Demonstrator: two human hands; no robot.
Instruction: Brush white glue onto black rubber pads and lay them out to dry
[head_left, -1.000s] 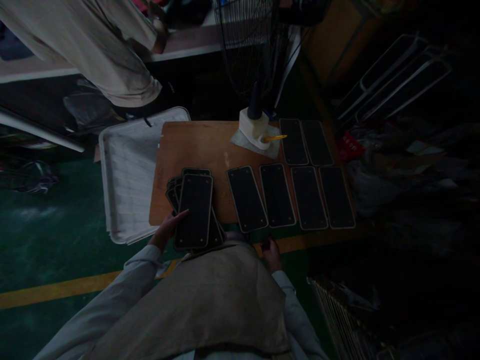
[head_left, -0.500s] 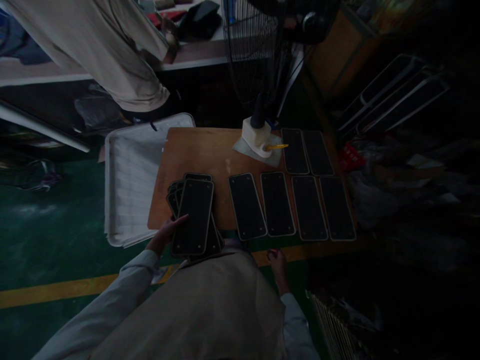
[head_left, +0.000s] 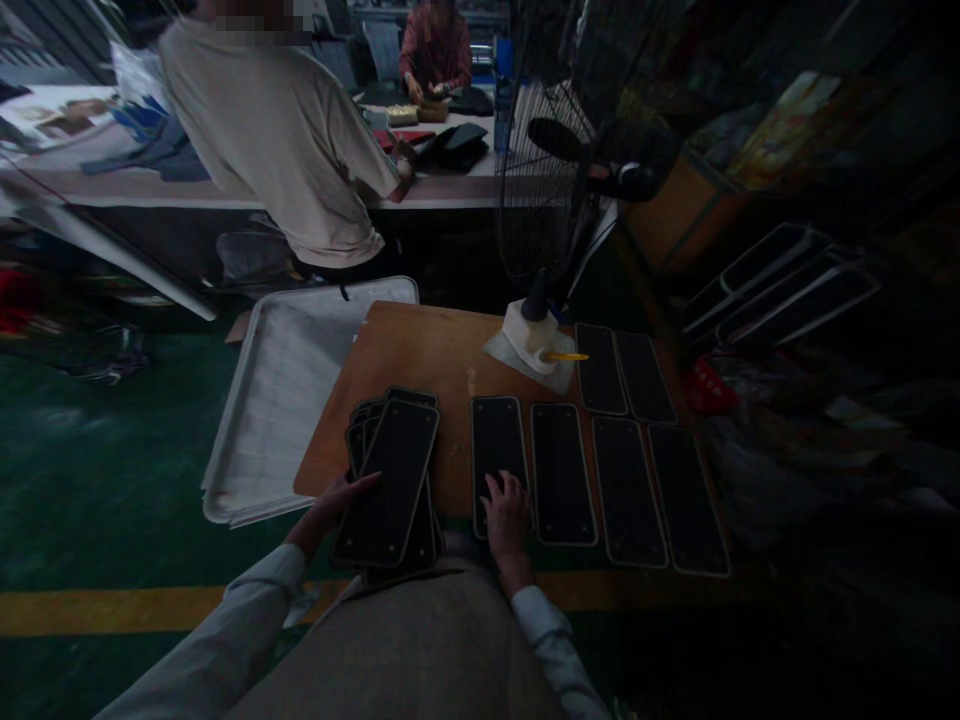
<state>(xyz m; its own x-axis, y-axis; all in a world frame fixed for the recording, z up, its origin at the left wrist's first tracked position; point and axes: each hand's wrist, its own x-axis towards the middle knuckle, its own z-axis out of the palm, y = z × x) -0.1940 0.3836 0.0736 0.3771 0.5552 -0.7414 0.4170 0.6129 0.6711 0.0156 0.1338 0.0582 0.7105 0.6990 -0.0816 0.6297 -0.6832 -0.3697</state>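
My left hand (head_left: 341, 505) grips the left edge of a dark rectangular panel (head_left: 397, 470), thumb on top and the other fingers hidden beneath. That panel lies tilted over a fanned stack of similar panels (head_left: 362, 425) at the board's front left. Each has a pale border and small round dots near its ends. My right hand (head_left: 508, 510) is over the lower part of another panel (head_left: 499, 435), fingers apart and slightly bent; whether they touch it I cannot tell. More panels lie in a row to the right, among them this one (head_left: 564, 475), with two behind.
A brown board (head_left: 420, 345) carries the panels. On it stands a pale container (head_left: 525, 335) with a dark cone-shaped top and a yellow stick. A white tray (head_left: 259, 400) lies left. Beyond are a fan (head_left: 536, 190), a long table (head_left: 442, 188) and two people.
My right hand has moved forward from near my body to over the leftmost panel of the row, which now lies straighter. My left hand keeps its grip. The view has tipped upward.
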